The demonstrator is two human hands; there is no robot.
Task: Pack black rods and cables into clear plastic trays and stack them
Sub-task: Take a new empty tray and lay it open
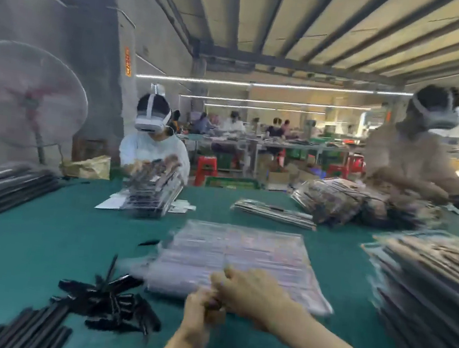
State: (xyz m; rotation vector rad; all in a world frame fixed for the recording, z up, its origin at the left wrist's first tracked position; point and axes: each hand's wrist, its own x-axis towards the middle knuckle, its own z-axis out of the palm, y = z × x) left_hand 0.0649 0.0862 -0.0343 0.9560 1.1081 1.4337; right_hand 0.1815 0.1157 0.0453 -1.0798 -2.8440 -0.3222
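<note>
A clear plastic tray (238, 258) lies flat on the green table in front of me, blurred by motion. My left hand (201, 309) and my right hand (248, 296) meet at its near edge, fingers curled. A small dark thing shows between them; the blur hides which hand holds it. Bundled black cables (110, 306) lie in a heap to the left of my hands. Black rods (30, 328) lie at the bottom left corner.
A tall stack of filled trays (432, 288) stands at my right. More stacks sit at the far left (6, 191) and far right (342, 204). Two people with headsets work across the table (43, 238). A fan (25, 99) stands at the left.
</note>
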